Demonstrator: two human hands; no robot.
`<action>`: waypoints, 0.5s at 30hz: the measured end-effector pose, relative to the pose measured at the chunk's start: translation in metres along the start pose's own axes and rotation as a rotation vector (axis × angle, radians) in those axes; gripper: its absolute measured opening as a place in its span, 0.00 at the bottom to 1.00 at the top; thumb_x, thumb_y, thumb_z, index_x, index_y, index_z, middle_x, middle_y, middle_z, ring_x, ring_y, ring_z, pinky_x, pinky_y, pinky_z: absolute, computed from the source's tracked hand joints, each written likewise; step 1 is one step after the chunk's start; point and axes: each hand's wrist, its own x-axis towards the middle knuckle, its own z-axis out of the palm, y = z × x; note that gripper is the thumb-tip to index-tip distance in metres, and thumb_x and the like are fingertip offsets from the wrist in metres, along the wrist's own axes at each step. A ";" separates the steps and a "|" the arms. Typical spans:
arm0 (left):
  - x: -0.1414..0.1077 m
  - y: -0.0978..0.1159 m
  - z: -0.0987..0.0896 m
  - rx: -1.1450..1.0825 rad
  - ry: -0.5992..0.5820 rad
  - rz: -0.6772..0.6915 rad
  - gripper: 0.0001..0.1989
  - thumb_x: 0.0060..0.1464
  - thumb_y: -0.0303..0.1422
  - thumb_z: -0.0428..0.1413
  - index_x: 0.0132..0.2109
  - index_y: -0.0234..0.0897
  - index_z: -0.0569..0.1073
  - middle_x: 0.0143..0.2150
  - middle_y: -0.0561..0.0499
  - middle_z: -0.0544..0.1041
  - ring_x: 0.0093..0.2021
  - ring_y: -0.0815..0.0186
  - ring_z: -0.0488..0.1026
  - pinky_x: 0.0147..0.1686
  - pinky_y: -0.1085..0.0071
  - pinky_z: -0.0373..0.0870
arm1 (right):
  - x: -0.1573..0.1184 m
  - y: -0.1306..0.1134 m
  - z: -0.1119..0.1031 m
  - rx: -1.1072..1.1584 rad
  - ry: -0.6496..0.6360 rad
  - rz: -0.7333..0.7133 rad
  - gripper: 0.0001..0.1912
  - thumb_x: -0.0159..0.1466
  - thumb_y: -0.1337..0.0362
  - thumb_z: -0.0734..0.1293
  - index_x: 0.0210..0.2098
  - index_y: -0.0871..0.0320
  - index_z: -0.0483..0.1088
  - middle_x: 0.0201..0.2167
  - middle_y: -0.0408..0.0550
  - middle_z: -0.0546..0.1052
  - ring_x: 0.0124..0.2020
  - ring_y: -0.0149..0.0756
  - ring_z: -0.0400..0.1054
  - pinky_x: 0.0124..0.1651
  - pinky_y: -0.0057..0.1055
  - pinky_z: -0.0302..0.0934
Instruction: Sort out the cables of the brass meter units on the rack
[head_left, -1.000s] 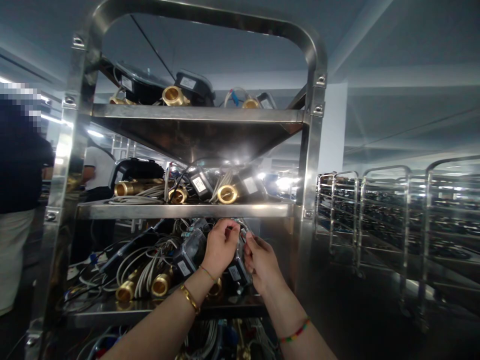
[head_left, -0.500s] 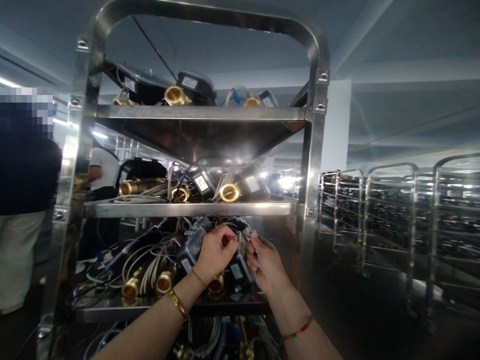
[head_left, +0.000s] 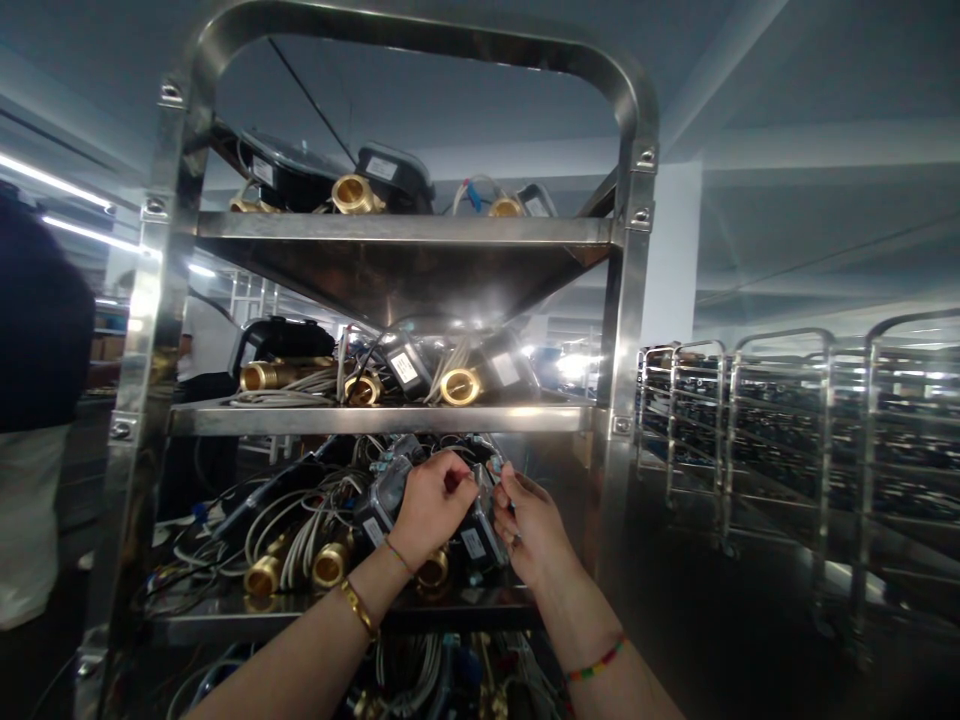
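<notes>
Over the cart's third shelf, my left hand (head_left: pixel 439 502) is pinched closed; whatever lies between its fingertips is too small to make out. Just to its right, my right hand (head_left: pixel 531 520) holds a small bluish clear connector (head_left: pixel 496 466) between thumb and fingers. Below and between both hands sits a black meter box (head_left: pixel 474 545) with a white label, partly covered by my left hand. A brass threaded pipe end (head_left: pixel 433 570) shows under my left wrist. Another meter box (head_left: pixel 373 525) stands left of my left hand, beside coiled grey cables (head_left: pixel 304 545).
The steel cart's shelf edge (head_left: pixel 382 418) crosses just above my hands, and its right post (head_left: pixel 619 330) rises beside them. More brass-ended meters (head_left: pixel 460 386) lie on the upper shelves. A person (head_left: pixel 41 330) stands at left. Loaded carts (head_left: pixel 780 440) line the right.
The person at the left has shifted further left. My two hands keep almost the same place and grip.
</notes>
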 end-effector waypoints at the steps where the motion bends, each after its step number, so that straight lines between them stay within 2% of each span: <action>1: 0.000 0.000 0.000 0.002 0.003 0.001 0.04 0.46 0.29 0.52 0.26 0.36 0.70 0.22 0.56 0.69 0.25 0.70 0.65 0.30 0.73 0.61 | 0.000 0.000 0.000 -0.001 -0.001 -0.001 0.32 0.35 0.48 0.80 0.27 0.60 0.63 0.13 0.32 0.63 0.10 0.17 0.45 0.13 0.19 0.36; 10: 0.001 0.001 0.001 0.029 0.019 0.007 0.04 0.46 0.27 0.52 0.26 0.37 0.69 0.22 0.56 0.69 0.26 0.70 0.66 0.30 0.73 0.61 | 0.001 0.002 -0.002 -0.023 -0.019 -0.044 0.29 0.39 0.49 0.79 0.29 0.60 0.65 0.14 0.33 0.63 0.11 0.18 0.45 0.13 0.19 0.37; 15: 0.002 0.002 0.002 0.050 -0.006 0.001 0.04 0.47 0.26 0.53 0.27 0.36 0.70 0.23 0.55 0.70 0.26 0.70 0.66 0.30 0.73 0.61 | 0.000 0.002 0.001 -0.125 -0.011 -0.089 0.31 0.39 0.44 0.78 0.28 0.60 0.65 0.14 0.32 0.60 0.11 0.18 0.45 0.12 0.19 0.37</action>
